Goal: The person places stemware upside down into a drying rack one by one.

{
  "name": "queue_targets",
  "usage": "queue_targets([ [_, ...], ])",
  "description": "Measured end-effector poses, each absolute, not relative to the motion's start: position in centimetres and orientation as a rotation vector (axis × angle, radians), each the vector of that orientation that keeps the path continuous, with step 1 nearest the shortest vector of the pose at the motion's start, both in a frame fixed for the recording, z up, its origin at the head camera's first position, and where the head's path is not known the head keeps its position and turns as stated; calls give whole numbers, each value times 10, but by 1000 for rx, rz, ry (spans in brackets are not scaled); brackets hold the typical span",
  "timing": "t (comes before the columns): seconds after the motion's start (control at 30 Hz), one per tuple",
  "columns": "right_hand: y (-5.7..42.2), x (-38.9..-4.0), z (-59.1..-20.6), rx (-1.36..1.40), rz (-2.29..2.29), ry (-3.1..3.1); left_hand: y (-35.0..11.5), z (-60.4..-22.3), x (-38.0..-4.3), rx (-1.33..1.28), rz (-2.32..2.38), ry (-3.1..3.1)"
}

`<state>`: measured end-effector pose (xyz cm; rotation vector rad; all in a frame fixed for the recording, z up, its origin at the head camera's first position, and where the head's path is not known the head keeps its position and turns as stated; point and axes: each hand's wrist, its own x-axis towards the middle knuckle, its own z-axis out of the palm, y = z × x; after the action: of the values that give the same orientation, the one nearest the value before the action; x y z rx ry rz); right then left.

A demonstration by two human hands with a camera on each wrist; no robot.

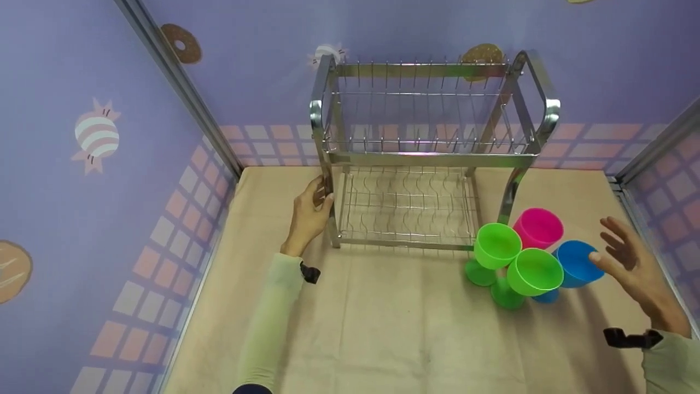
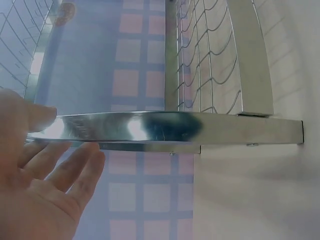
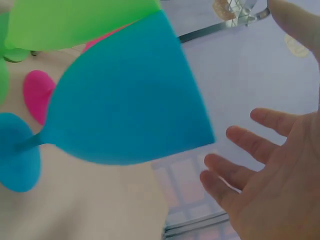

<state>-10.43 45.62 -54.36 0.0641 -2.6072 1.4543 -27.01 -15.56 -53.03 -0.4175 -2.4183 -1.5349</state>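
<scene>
While the right hand (image 1: 634,265) spreads its fingers loosely, holding nothing, beside the blue goblet (image 1: 577,264) at lower right, two green goblets (image 1: 535,272) and a pink goblet (image 1: 538,227) stand clustered with it. Left of centre, the left hand (image 1: 310,216) grips the left upright (image 2: 165,127) of the metal dish rack (image 1: 432,160) between thumb and fingers; a patterned wall (image 1: 410,27) fills the top of the frame.

Glare spots the metal rack (image 2: 165,127); soft shadows cross the tabletop (image 1: 383,323).

Two green goblets (image 1: 535,273); one pink goblet (image 1: 540,227); one blue goblet (image 1: 577,265); one rack (image 1: 432,160).
</scene>
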Motion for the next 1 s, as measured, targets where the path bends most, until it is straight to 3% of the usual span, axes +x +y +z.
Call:
queue_targets([
  [0.43,459,-85,-580,109,1706,-2519,-154,-537,-269,-263,-1746,-2325],
  [1.0,446,-80,-616,3,1790,-2466,-149,-542,-267,-218,-1617,-2321],
])
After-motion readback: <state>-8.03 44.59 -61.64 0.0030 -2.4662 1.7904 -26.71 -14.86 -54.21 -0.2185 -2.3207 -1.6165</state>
